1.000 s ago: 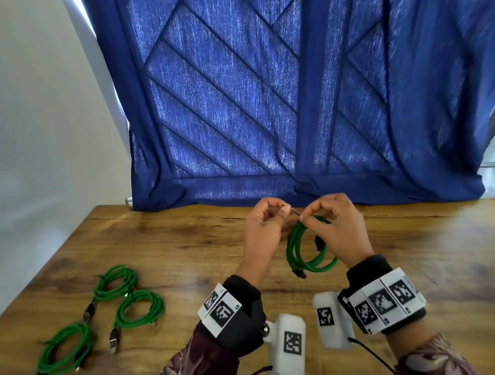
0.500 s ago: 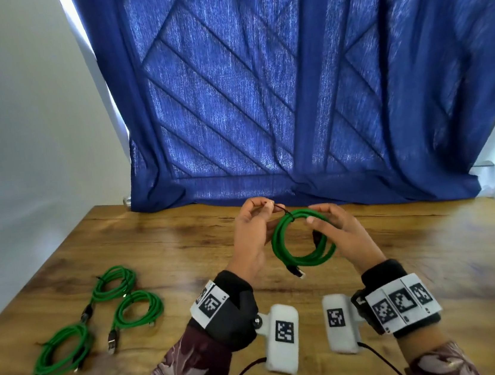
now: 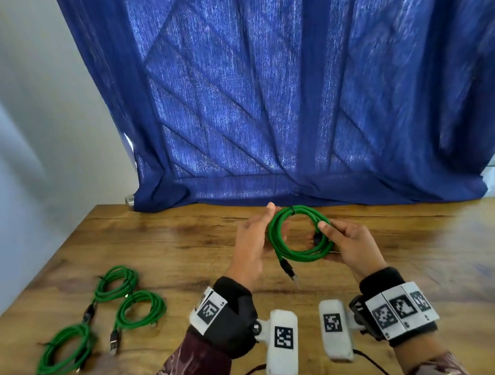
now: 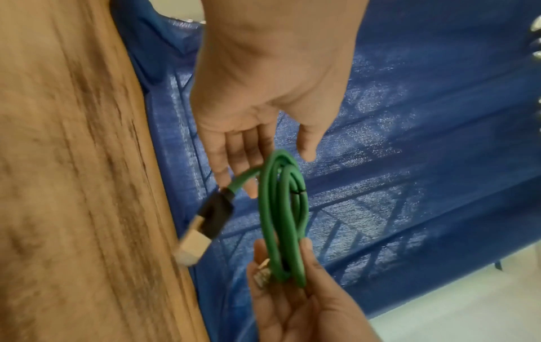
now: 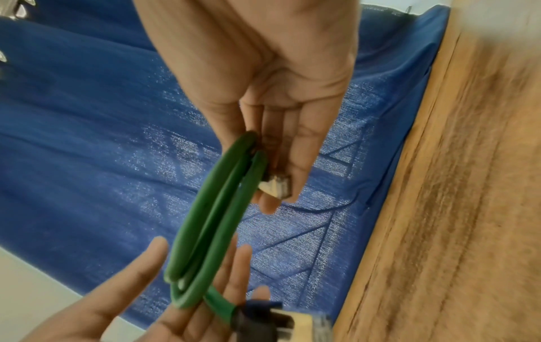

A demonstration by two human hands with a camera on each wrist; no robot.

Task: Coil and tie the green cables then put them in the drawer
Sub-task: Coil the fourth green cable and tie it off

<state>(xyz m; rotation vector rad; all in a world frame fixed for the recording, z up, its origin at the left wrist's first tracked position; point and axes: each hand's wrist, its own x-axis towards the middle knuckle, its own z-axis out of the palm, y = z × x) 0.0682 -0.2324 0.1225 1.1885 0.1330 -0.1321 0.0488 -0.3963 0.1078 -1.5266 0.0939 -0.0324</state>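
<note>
A coiled green cable hangs in the air above the wooden table, with a thin black tie round its far side. My right hand pinches the coil's right side between thumb and fingers, as the right wrist view also shows on the green cable. My left hand is flat with straight fingers against the coil's left side. In the left wrist view the green cable stands edge-on below the left hand. A black USB plug dangles from the coil. No drawer is in view.
Three more coiled green cables lie on the table at the left, plugs pointing toward me. A blue curtain hangs along the table's far edge. A pale wall borders the left side.
Both hands were pinching at the top of the coil. The left hand has let go and opened flat; the right has slid to the coil's right side. The coil now faces me.
</note>
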